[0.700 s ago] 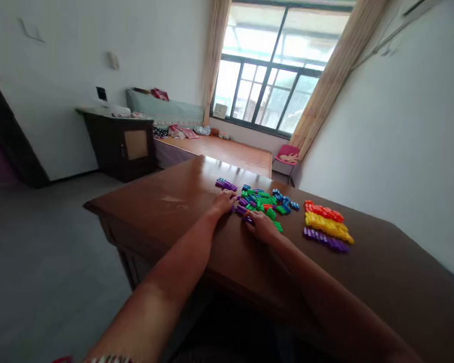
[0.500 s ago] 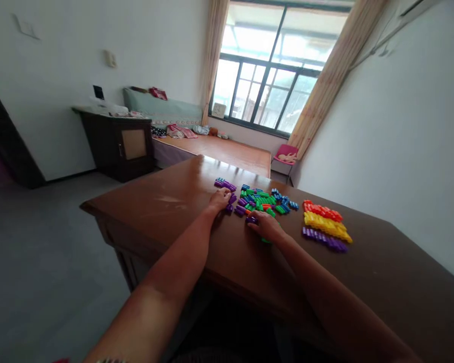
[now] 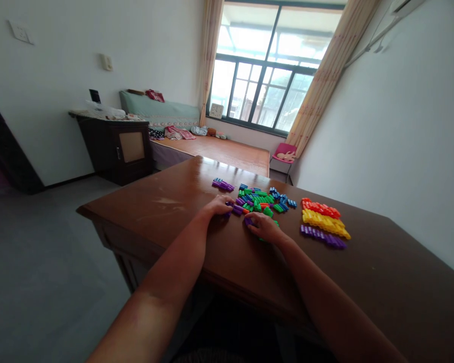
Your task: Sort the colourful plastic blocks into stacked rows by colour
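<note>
Small ridged plastic blocks in several colours lie on the brown table. My left hand (image 3: 221,204) reaches to the left edge of the loose pile, its fingers curled round purple blocks (image 3: 228,214) that they partly cover. Nearer to me, my right hand (image 3: 264,225) has thumb and fingers closed on a purple block (image 3: 248,221). Green blocks (image 3: 263,200) mixed with purple, blue and orange ones lie just beyond both hands. Part of a green block shows beside the right hand.
To the right are rows of red blocks (image 3: 321,207), yellow blocks (image 3: 325,224) and purple blocks (image 3: 323,236). A purple and blue cluster (image 3: 223,184) lies farther back. The table (image 3: 166,201) has its left corner near a dark cabinet (image 3: 113,151); a pink chair (image 3: 284,152) stands behind.
My left hand has drawn slightly nearer to me, over the purple blocks, away from the back cluster. The right hand stays nearly in place. The view has shifted a little.
</note>
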`<action>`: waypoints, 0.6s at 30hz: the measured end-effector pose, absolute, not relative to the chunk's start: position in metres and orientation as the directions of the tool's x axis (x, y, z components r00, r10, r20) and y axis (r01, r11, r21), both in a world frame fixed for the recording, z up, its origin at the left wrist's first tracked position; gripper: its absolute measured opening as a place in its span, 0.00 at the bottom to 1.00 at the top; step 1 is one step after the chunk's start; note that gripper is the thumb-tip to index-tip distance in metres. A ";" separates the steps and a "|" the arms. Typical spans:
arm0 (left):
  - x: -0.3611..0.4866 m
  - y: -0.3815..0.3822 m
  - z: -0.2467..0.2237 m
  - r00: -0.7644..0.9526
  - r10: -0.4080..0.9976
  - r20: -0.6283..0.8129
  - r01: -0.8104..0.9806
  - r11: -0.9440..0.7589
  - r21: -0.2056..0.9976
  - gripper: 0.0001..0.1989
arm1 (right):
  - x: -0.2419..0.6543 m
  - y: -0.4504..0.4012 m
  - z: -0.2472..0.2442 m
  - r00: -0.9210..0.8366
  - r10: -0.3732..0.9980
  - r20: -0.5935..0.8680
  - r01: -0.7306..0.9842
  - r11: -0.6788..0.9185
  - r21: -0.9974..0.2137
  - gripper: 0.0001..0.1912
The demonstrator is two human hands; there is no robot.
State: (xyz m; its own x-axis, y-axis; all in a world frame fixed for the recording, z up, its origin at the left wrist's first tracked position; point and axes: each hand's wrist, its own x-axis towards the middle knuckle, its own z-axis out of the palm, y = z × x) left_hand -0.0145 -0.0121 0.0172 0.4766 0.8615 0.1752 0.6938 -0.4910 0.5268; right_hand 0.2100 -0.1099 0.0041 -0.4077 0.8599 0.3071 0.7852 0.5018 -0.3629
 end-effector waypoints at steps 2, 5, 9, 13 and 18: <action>-0.016 -0.011 0.017 0.484 0.859 0.169 0.685 -0.492 0.537 0.19 | 0.209 -0.111 0.005 -0.383 0.861 0.333 0.777 0.496 -0.388 0.17; -0.017 -0.006 0.015 0.479 0.863 0.159 0.675 -0.478 0.562 0.19 | 0.210 -0.113 0.011 -0.343 0.861 0.374 0.767 0.487 -0.418 0.17; -0.020 0.000 0.010 0.432 0.890 0.143 0.680 -0.426 0.596 0.22 | 0.224 -0.120 0.024 -0.329 0.860 0.389 0.761 0.486 -0.429 0.16; -0.023 0.006 0.004 0.389 0.901 0.191 0.652 -0.416 0.634 0.23 | 0.262 -0.130 0.033 -0.283 0.858 0.428 0.760 0.473 -0.445 0.17; -0.026 0.007 0.002 0.321 0.918 0.231 0.657 -0.392 0.644 0.21 | 0.342 -0.142 0.037 -0.035 0.892 0.450 0.838 0.272 -0.474 0.19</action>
